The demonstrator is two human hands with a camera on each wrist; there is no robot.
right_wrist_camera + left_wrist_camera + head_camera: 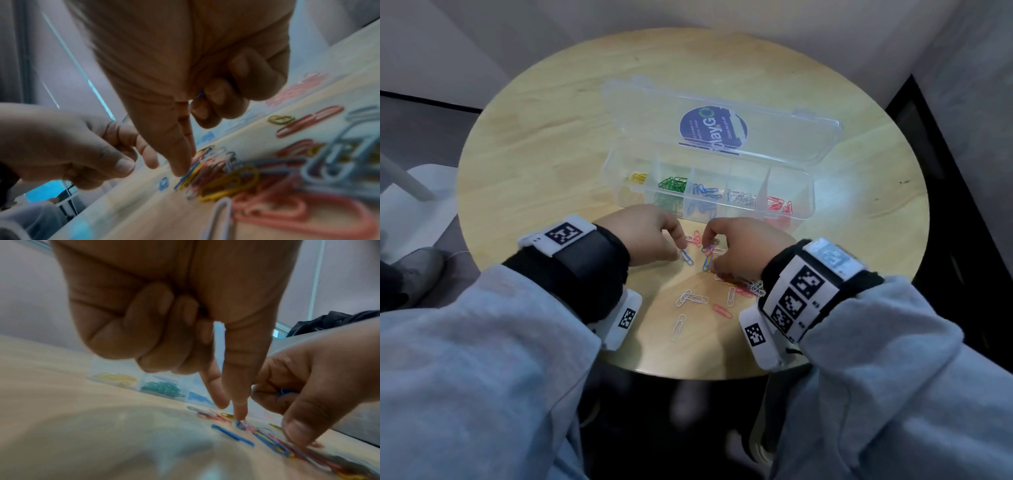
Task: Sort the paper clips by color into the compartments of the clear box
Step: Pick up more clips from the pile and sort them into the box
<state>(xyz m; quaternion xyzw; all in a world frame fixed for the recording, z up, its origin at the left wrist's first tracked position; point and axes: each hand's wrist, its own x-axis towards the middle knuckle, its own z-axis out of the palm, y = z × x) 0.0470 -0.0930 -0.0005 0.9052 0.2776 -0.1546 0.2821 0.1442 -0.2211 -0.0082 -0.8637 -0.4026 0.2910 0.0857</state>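
The clear box stands open, its compartments holding yellow, green, blue, white and red clips. Loose clips lie in front of it. My left hand has its thumb and forefinger down on a blue clip; a bit of blue shows inside its curled fingers. My right hand reaches its thumb onto another blue clip, and its curled fingers hold blue clips.
The box's lid, with a blue sticker, lies flat behind it on the round wooden table. White clips and a red one lie nearer me. Walls close in behind and on the right.
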